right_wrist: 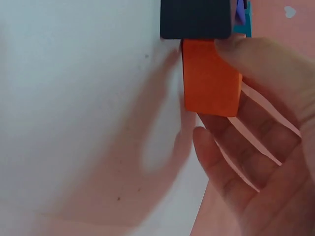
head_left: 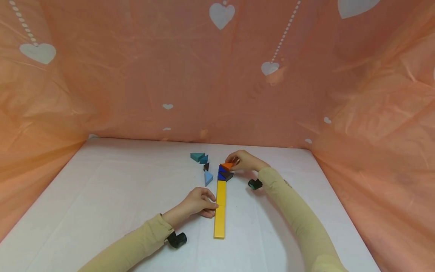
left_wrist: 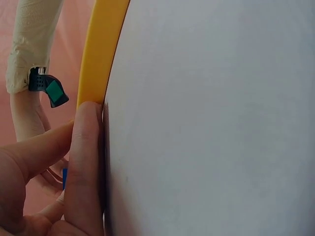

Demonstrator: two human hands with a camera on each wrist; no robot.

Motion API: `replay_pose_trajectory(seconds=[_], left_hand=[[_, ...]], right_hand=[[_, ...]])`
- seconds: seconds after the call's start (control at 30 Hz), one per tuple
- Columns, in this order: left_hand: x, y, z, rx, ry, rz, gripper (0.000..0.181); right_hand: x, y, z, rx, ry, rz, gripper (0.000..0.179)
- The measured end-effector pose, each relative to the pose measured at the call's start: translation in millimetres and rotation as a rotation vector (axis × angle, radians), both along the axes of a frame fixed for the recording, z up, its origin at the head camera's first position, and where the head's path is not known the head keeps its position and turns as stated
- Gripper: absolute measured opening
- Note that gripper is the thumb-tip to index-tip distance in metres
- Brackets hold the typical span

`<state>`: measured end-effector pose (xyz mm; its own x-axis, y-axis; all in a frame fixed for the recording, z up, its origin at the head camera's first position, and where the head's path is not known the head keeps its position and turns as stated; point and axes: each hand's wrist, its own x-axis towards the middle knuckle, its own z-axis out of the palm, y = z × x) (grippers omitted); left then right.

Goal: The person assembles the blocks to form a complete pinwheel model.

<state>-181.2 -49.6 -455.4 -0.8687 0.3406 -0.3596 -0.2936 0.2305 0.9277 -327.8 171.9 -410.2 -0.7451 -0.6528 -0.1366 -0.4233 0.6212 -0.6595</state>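
Observation:
My right hand [head_left: 245, 160] pinches an orange triangular block [head_left: 227, 166] between thumb and fingers, at the far end of a row of blocks. Seen from the right wrist, the orange block [right_wrist: 212, 78] meets a dark block [right_wrist: 197, 18]. In the head view, blue triangular blocks [head_left: 221, 176] and a dark brown triangular block [head_left: 228, 176] lie just nearer than it. Two long yellow blocks [head_left: 220, 223] continue the row toward me, end to end. My left hand [head_left: 198, 202] rests along their left side, fingertips at the joint; in the left wrist view a straight finger lies against the yellow block [left_wrist: 98, 54].
Left of the row lie several loose triangular blocks: a teal one [head_left: 197, 156], a blue one [head_left: 204, 159], a small dark brown one [head_left: 206, 166] and a light blue one [head_left: 208, 178]. An orange sheet with white hearts [head_left: 221, 16] encloses the white table [head_left: 129, 181].

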Motion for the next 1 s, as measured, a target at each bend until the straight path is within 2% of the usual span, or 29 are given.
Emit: replay_pose_trajectory(seconds=[0.33,1.0], left_hand=[[0.2,0.6,1.0,-0.022,0.005,0.004,0.022],[1.1,0.5,3.3,-0.027,0.002,0.001,0.022]], right_hand=[[-0.5,0.7,-2.6,-0.013,0.036,0.005,0.027],[-1.4,0.8,-5.7,-0.018,0.038,0.008,0.024]])
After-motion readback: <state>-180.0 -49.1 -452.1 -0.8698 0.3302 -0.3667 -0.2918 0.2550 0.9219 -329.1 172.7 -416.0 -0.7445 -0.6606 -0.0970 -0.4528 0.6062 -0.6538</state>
